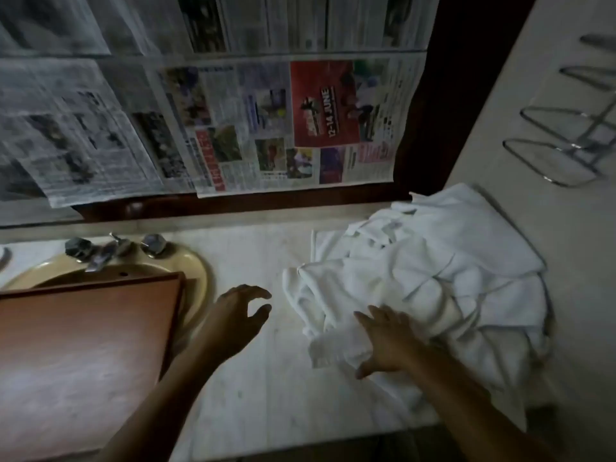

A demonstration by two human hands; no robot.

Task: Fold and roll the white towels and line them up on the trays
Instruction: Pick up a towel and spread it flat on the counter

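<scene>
A heap of crumpled white towels lies on the right side of a pale marble counter. My right hand rests on the heap's near left corner, fingers spread and straight over the cloth. My left hand hovers above the bare counter just left of the towels, fingers loosely curved with nothing in them. A brown wooden tray lies at the left, over the front of the sink, with nothing on it.
A beige sink with a metal tap and two knobs sits at the back left. Newspaper sheets cover the mirror behind the counter. Wire towel holders stick out of the right wall.
</scene>
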